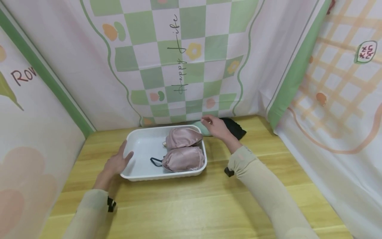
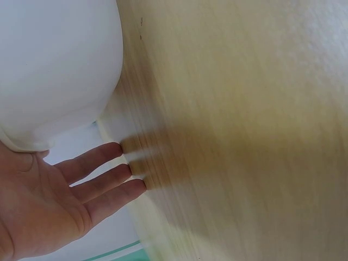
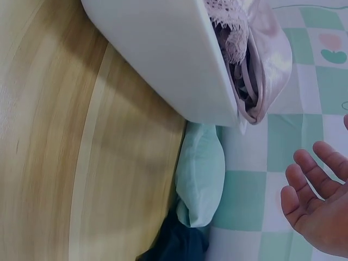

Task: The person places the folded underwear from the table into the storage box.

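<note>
A white tray [image 1: 141, 146] stands on the table, with two shiny pink satin bundles in its right half. The rear bundle [image 1: 182, 137] lies behind the front bundle [image 1: 185, 159], which has a dark loop at its left end. My left hand [image 1: 115, 163] touches the tray's left rim, thumb over the inside, other fingers extended outside in the left wrist view. My right hand [image 1: 217, 127] holds nothing, its fingers loosely bent above a mint-green cloth bundle [image 3: 201, 174] behind the tray's right corner. A black cloth [image 1: 234, 128] lies beside the mint one. Lace [image 3: 228, 22] shows at the tray in the right wrist view.
The wooden table [image 1: 179, 205] meets a hanging checked curtain [image 1: 191, 76] at its back edge. More printed curtains enclose the left side [image 1: 32, 132] and right side [image 1: 337, 172].
</note>
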`<move>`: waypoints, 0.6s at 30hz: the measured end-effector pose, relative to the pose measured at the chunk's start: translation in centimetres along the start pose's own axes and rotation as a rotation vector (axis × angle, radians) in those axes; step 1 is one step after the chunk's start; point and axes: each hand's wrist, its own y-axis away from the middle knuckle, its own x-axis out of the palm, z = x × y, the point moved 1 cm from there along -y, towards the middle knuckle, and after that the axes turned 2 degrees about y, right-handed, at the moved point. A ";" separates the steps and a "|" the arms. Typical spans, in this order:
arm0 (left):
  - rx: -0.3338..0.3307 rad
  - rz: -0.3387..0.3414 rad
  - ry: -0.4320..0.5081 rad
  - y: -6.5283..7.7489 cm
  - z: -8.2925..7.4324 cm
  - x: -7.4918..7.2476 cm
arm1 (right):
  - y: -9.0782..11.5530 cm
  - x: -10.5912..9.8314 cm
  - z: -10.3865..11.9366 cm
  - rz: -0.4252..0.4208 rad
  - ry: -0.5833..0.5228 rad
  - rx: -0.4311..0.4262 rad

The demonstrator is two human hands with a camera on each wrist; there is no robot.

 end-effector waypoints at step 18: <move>0.002 0.008 0.003 0.3 -0.3 -0.2 | 0.5 -1.3 -2.0 -0.005 0.022 0.031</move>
